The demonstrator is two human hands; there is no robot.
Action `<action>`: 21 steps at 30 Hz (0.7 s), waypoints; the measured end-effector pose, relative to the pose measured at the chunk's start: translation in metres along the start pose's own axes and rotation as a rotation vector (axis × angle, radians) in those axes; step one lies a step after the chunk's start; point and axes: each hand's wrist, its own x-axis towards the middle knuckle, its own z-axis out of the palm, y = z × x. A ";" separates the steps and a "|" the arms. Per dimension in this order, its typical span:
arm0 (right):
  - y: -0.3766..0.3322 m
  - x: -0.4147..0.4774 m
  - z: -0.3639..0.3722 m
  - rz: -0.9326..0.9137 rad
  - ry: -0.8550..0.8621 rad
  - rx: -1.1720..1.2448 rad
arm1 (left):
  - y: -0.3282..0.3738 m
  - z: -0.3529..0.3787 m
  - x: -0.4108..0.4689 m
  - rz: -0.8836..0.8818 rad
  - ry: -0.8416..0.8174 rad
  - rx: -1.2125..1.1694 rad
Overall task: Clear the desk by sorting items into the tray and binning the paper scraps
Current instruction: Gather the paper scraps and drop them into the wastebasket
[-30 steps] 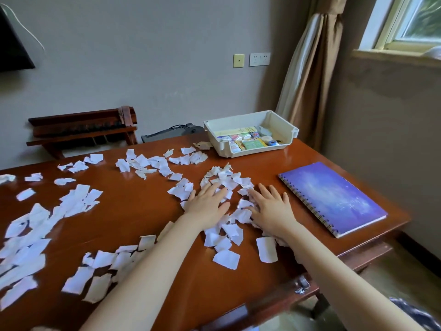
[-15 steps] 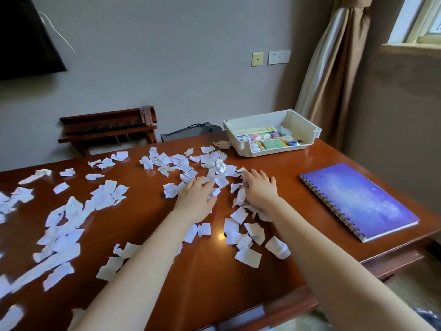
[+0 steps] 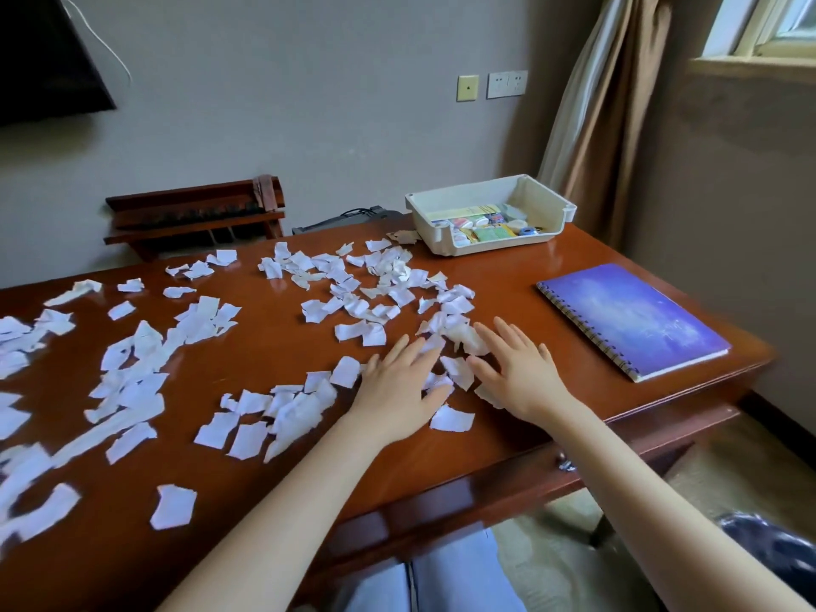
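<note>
White torn paper scraps [image 3: 353, 298] lie scattered over most of the brown wooden desk [image 3: 508, 276]. My left hand [image 3: 399, 388] lies flat with fingers spread on scraps near the desk's middle front. My right hand [image 3: 519, 373] lies flat beside it, fingers straight, pressing on a small heap of scraps [image 3: 463, 337]. A cream plastic tray [image 3: 441, 240] at the back right holds several small colourful items. A purple spiral notebook [image 3: 631, 320] lies on the right of the desk.
A dark wooden rack [image 3: 194, 214] stands behind the desk against the wall. A dark object with a cable [image 3: 344, 218] sits behind the desk's rear edge. A brown curtain [image 3: 605, 112] hangs at the right. A dark bag [image 3: 768, 549] shows on the floor, lower right.
Both hands have slid back toward me over the scraps, from near the far cluster to the desk's middle front, drawing some scraps with them. The camera view has shifted.
</note>
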 end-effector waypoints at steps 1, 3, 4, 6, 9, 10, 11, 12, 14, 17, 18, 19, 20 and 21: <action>-0.001 -0.002 0.005 -0.010 -0.005 -0.033 | -0.002 0.003 -0.004 -0.024 -0.003 0.012; -0.006 0.000 0.011 -0.029 -0.006 -0.101 | -0.009 0.004 -0.009 -0.075 0.021 0.032; -0.010 0.003 0.013 -0.034 -0.007 -0.117 | -0.014 0.003 -0.011 -0.097 0.041 0.041; -0.022 0.011 0.017 -0.046 -0.005 -0.128 | -0.024 -0.002 -0.013 -0.130 0.065 0.068; -0.046 0.025 0.024 -0.074 0.008 -0.113 | -0.042 -0.009 -0.016 -0.174 0.064 0.131; -0.054 0.029 0.026 -0.088 0.011 -0.102 | -0.048 -0.011 -0.017 -0.188 0.065 0.143; -0.062 0.034 0.029 -0.102 0.010 -0.090 | -0.053 -0.013 -0.018 -0.202 0.070 0.144; -0.069 0.038 0.031 -0.118 0.008 -0.080 | -0.058 -0.014 -0.019 -0.215 0.078 0.140; -0.078 0.046 0.032 -0.133 0.002 -0.042 | -0.066 -0.016 -0.021 -0.229 0.104 0.133; -0.080 0.045 0.025 -0.089 -0.014 0.099 | -0.069 -0.020 -0.028 -0.224 0.176 0.122; -0.078 0.041 0.022 -0.086 0.002 0.110 | -0.069 -0.021 -0.032 -0.220 0.207 0.129; -0.074 0.034 0.018 -0.097 0.019 0.095 | -0.069 -0.022 -0.038 -0.216 0.238 0.142; -0.071 0.026 0.016 -0.117 0.036 0.081 | -0.070 -0.023 -0.043 -0.217 0.265 0.152; -0.068 0.015 0.015 -0.137 0.040 0.068 | -0.070 -0.023 -0.048 -0.231 0.281 0.155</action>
